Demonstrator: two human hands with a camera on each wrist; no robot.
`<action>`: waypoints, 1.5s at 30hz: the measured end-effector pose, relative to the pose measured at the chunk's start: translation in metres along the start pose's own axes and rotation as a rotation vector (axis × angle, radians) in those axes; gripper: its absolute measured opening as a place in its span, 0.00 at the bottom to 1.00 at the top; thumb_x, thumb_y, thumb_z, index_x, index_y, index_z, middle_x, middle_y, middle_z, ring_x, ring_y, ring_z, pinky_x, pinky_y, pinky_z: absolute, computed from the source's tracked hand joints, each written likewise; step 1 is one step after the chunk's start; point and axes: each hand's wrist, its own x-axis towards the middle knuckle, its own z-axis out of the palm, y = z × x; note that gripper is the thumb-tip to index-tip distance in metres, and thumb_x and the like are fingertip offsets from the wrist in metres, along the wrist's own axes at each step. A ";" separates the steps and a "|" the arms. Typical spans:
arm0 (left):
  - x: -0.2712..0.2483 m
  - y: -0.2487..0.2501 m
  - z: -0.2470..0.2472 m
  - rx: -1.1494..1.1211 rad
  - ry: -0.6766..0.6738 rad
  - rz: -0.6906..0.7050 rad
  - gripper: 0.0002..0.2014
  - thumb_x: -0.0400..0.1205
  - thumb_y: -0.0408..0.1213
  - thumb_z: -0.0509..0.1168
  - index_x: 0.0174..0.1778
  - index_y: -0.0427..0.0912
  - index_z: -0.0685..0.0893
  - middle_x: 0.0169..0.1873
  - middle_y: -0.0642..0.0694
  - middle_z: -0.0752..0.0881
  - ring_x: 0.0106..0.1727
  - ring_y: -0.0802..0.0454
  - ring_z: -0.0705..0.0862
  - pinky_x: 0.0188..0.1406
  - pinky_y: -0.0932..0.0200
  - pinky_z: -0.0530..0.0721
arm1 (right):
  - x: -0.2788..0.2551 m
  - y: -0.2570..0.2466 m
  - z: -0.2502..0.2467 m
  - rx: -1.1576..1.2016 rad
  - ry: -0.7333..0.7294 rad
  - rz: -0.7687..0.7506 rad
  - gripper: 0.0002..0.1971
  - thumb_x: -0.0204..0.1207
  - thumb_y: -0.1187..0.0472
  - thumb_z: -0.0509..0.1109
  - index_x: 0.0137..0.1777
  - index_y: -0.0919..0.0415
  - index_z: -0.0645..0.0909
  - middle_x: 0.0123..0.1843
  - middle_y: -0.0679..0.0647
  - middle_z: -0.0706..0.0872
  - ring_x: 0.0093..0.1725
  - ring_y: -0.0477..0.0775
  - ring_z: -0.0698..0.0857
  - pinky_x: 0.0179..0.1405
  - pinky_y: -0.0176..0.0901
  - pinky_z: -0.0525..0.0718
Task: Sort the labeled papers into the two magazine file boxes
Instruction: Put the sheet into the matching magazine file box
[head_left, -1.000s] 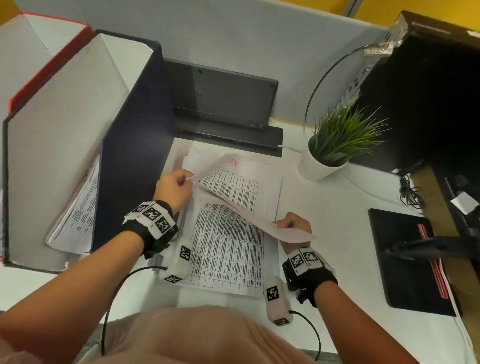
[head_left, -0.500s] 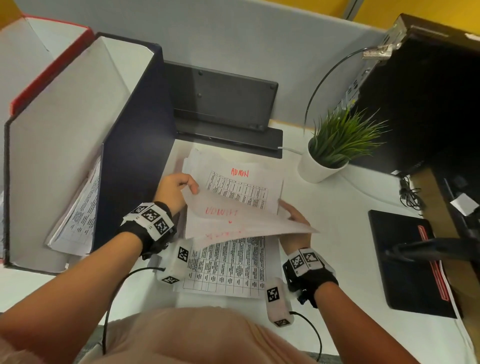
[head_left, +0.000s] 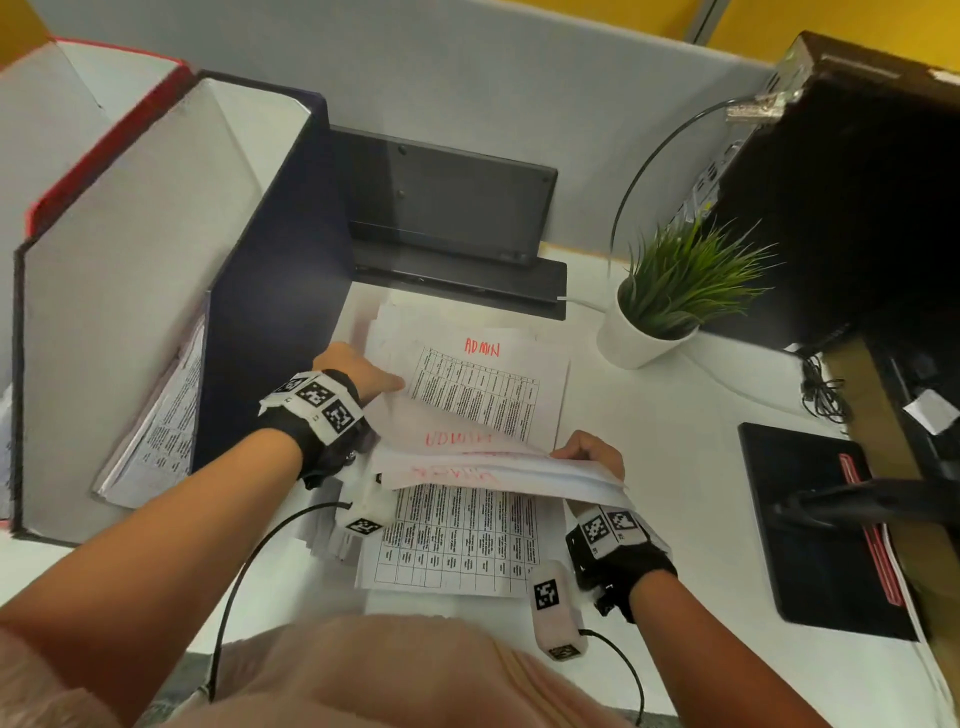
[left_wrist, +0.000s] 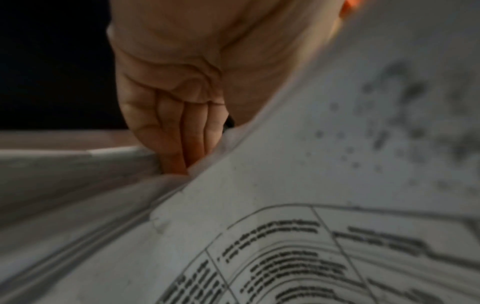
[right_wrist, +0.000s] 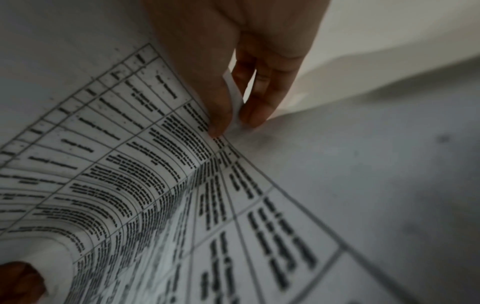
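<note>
Standing at the left of the frame on the white tabletop (head_left: 675, 441), a navy magazine file box (head_left: 270, 291) holds printed sheets, with a red magazine file box (head_left: 104, 135) behind it. Centre frame lies the paper stack (head_left: 457, 540); its exposed sheet reads "ADMIN" (head_left: 482, 347). Lifted sheets (head_left: 498, 467) are pinched by the right hand (head_left: 592, 452) and held at their left edge by the left hand (head_left: 358, 371), fingers curled.

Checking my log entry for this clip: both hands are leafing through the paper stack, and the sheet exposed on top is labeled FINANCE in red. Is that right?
Not quite. The exposed sheet is labeled ADMIN in red, not FINANCE; the head view shows it. The rest holds: the left hand and right hand are leafing through the paper stack.
</note>
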 end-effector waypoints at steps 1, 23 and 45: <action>-0.001 0.000 0.001 0.013 -0.010 0.004 0.27 0.69 0.44 0.78 0.58 0.31 0.82 0.55 0.37 0.86 0.54 0.40 0.85 0.47 0.54 0.83 | 0.000 0.001 -0.001 -0.036 0.000 -0.010 0.19 0.61 0.83 0.67 0.21 0.61 0.71 0.27 0.53 0.74 0.29 0.48 0.70 0.27 0.33 0.69; -0.015 -0.027 0.025 -0.343 0.218 0.496 0.06 0.76 0.31 0.69 0.45 0.42 0.89 0.36 0.50 0.87 0.37 0.55 0.82 0.41 0.65 0.81 | 0.001 0.001 0.002 -0.149 0.133 0.082 0.20 0.60 0.64 0.83 0.53 0.65 0.84 0.48 0.54 0.86 0.46 0.49 0.82 0.45 0.32 0.76; -0.027 -0.019 0.013 -0.608 -0.082 0.422 0.23 0.80 0.62 0.53 0.38 0.53 0.88 0.33 0.58 0.88 0.40 0.56 0.84 0.48 0.56 0.80 | -0.002 -0.025 0.006 -0.009 0.125 -0.082 0.18 0.78 0.56 0.68 0.64 0.64 0.78 0.59 0.57 0.84 0.57 0.52 0.81 0.61 0.43 0.77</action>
